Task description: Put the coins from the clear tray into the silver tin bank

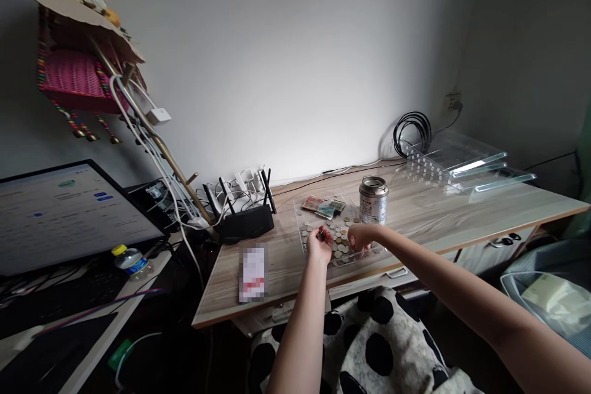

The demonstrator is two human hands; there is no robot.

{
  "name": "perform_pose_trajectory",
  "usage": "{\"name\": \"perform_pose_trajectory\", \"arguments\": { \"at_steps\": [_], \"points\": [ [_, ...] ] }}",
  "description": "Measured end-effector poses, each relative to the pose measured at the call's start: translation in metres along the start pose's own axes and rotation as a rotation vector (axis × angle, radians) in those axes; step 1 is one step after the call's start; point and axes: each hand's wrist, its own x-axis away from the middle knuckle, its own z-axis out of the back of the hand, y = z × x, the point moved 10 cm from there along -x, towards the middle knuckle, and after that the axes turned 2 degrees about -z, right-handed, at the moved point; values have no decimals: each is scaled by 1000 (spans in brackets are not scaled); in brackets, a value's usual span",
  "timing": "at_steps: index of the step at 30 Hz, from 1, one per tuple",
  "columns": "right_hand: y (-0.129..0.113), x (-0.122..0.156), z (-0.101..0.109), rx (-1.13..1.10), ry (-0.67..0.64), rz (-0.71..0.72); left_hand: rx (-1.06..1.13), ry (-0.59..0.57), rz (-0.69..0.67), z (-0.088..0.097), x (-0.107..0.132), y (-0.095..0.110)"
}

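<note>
A clear, shallow tray (299, 212) lies on the desk with many loose coins (340, 249) spread over its bottom. Several folded banknotes (324, 212) sit towards its back. My left hand (319, 247) is over the tray's front left, palm up, its fingers curled around what look like a few coins. My right hand (362, 236) bends down into the front right of the tray among the coins; its fingertips are mostly hidden, so I cannot tell what is in them. Just behind it, a round metal tin (373, 203) stands upright, its top facing up.
A black router (247, 223) and a blurred-out phone-shaped object (253, 274) are to the left on the desk (425, 215). Clear acrylic panels (466, 163) and a coiled black cable (412, 134) occupy the back right. Further left stand a monitor (69, 215) and a bottle (133, 262).
</note>
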Motion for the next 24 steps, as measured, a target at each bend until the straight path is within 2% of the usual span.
{"name": "perform_pose_trajectory", "arguments": {
  "at_steps": [4, 9, 11, 14, 17, 19, 21, 24],
  "points": [
    [1, 3, 10, -57, 15, -2, -17, -56, 12, -4, -1, -1],
    [-28, 7, 66, -252, 342, 146, -154, -148, 102, -12, 0, -12],
    [-44, 9, 80, -274, 454, 205, -144, -168, 126, -15, 2, -15],
    [-61, 8, 84, -208, 592, 213, -98, -147, 77, -16, 3, -9],
    [-68, 15, 82, -187, 706, 220, -38, -87, 5, -11, 3, 0],
    [-66, 32, 92, -151, 823, 229, -17, -47, 21, -7, 3, 0],
    [-52, 59, 114, -94, 968, 187, -11, -4, 45, -2, 3, -2],
    [-6, 100, 159, -23, 1142, 15, -10, 3, 51, 0, 3, -3]
  ]
}}
